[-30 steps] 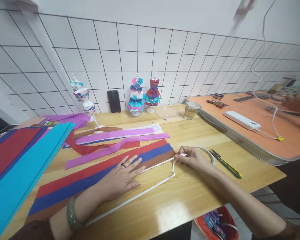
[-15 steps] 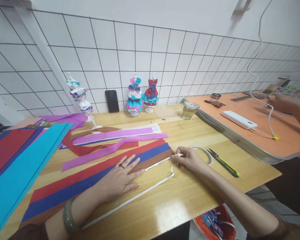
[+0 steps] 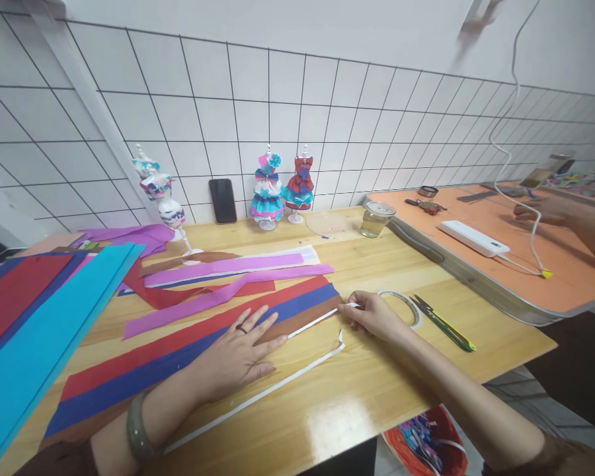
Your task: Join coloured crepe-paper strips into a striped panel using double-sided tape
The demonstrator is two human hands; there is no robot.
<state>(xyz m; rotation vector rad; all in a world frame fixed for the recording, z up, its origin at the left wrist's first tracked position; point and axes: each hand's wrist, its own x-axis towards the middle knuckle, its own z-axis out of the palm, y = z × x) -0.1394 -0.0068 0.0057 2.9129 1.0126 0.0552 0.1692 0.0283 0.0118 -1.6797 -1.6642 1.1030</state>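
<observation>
My left hand (image 3: pixel 235 357) lies flat with fingers spread on layered strips: a red strip (image 3: pixel 178 337), a blue strip (image 3: pixel 129 391) and a brown strip (image 3: pixel 302 317). Along the brown strip's near edge runs narrow white tape (image 3: pixel 312 322). At the right end of that edge, my right hand (image 3: pixel 374 316) pinches the tape's end between thumb and fingers. A second narrow white strip (image 3: pixel 277 385) lies on the wood nearer me, its far tip curled up and apart from my right hand. Beside my right hand rests a tape roll (image 3: pixel 417 316).
Thread snips (image 3: pixel 446 324) lie right of the roll. Behind stand small dressed mannequins (image 3: pixel 266 192), a phone (image 3: pixel 223 201) and a lidded cup (image 3: pixel 375 219). Turquoise strips (image 3: pixel 54 330) lie left. Another person's hand (image 3: pixel 550 210) is over the orange table (image 3: pixel 506 284). A red bin (image 3: pixel 459 436) sits below.
The white strip nearer me, which curled up to my right hand, now ends short of it. My hands have hardly moved. The other person's hand has shifted slightly left.
</observation>
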